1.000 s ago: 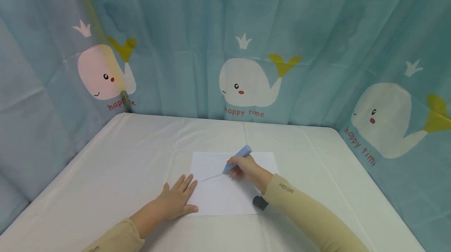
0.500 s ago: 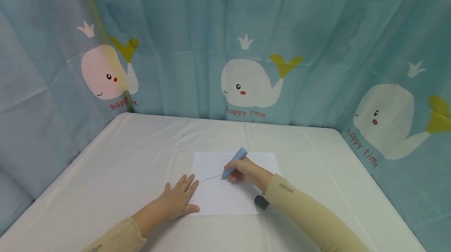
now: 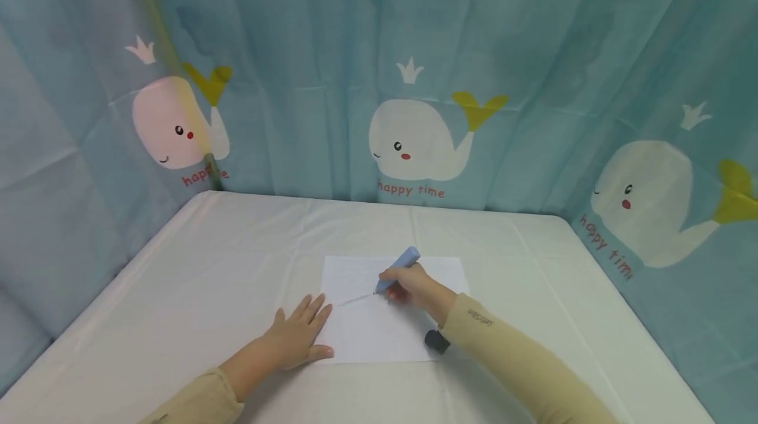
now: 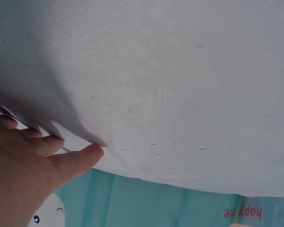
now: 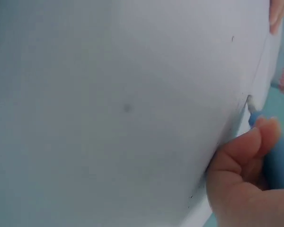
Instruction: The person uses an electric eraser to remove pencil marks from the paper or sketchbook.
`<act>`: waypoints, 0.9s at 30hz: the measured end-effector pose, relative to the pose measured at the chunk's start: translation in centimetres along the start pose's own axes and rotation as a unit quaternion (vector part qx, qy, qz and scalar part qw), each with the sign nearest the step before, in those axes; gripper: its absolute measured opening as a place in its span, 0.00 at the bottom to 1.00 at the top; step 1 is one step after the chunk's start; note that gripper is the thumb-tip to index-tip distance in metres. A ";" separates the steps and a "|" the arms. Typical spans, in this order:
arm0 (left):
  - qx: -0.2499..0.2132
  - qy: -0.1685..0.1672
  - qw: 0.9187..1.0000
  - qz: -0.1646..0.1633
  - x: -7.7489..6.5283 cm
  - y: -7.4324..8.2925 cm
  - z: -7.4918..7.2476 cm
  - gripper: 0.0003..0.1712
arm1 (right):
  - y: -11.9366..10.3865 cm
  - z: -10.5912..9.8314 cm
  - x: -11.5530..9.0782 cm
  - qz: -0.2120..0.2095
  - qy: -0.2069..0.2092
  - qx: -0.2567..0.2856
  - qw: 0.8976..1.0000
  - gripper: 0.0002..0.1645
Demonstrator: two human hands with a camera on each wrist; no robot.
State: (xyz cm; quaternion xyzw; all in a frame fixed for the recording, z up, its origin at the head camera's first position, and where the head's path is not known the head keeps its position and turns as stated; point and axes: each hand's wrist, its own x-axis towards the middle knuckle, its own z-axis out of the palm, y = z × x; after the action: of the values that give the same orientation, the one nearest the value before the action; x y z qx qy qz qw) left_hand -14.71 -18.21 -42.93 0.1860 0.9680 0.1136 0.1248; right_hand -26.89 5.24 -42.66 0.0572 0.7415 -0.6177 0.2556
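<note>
My right hand (image 3: 411,282) pinches a thick blue marker (image 3: 405,259) between thumb and fingers, its blunt end leaning up and to the right. The marker's tip is at the right end of a thin, faint line (image 3: 355,299) on a white sheet of paper (image 3: 379,338). In the right wrist view, thumb and fingertip press together near the marker's (image 5: 278,163) tip. My left hand (image 3: 296,338) rests with spread fingers at the sheet's left edge, fingertips and thumb over the paper. A small black cap (image 3: 437,342) lies near the sheet's lower right, beside my right sleeve.
The paper lies on a table with a white cloth (image 3: 207,279). Behind and at both sides hangs a blue curtain (image 3: 296,134) printed with whales. My right sleeve (image 3: 509,358) crosses the table's front right.
The marker's tip has dipped toward me on the paper, then come back up to the line's right end. My left hand has kept its place on the sheet.
</note>
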 end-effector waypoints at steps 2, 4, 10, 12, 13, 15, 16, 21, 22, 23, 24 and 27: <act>0.000 0.001 1.000 0.001 -0.1 0.0 0.0 0.48 | 0.0 0.0 -0.1 -0.004 -0.005 -0.006 1.000 0.21; -0.001 0.002 1.000 0.000 -0.1 0.0 -0.1 0.48 | 0.0 0.0 -0.1 -0.011 -0.003 -0.002 1.000 0.20; 0.001 0.001 1.000 -0.002 -0.1 0.0 0.1 0.49 | 0.2 0.4 0.2 -0.030 0.025 0.034 0.999 0.16; 0.001 0.002 1.000 0.000 -0.1 0.0 0.2 0.49 | 0.2 0.5 0.2 -0.032 0.028 0.034 0.999 0.15; 0.002 0.002 1.000 0.002 0.0 0.0 0.2 0.49 | 0.2 0.6 0.2 -0.032 0.030 0.036 0.998 0.15; 0.003 0.003 1.000 0.003 0.1 -0.1 0.3 0.49 | 0.2 0.6 0.2 -0.029 0.032 0.035 0.998 0.15; 0.004 0.002 1.000 0.004 0.1 -0.1 0.3 0.49 | 0.1 0.6 0.1 -0.026 0.032 0.035 0.999 0.15; 0.003 0.000 1.000 0.002 0.1 -0.1 0.2 0.49 | 0.1 0.5 0.1 -0.008 -0.006 0.011 1.000 0.16; 0.001 0.000 1.000 0.000 0.0 -0.1 0.2 0.49 | 0.1 0.5 0.1 -0.006 -0.010 0.011 1.000 0.16; 0.000 -0.001 1.000 -0.001 0.0 -0.1 0.1 0.49 | 0.1 0.5 0.2 -0.005 -0.013 0.011 1.000 0.17; 0.000 -0.002 1.000 -0.001 -0.1 -0.1 0.1 0.49 | 0.1 0.5 0.2 -0.003 -0.014 0.015 1.000 0.17; 0.002 -0.001 1.000 0.003 -0.1 0.0 0.0 0.49 | 0.0 0.6 0.4 -0.001 -0.006 0.024 1.000 0.18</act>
State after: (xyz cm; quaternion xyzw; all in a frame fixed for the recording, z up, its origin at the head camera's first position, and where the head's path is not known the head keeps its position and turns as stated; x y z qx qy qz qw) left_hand -14.63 -18.27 -42.97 0.1894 0.9675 0.1118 0.1249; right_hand -27.02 4.62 -42.93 0.0588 0.7247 -0.6361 0.2584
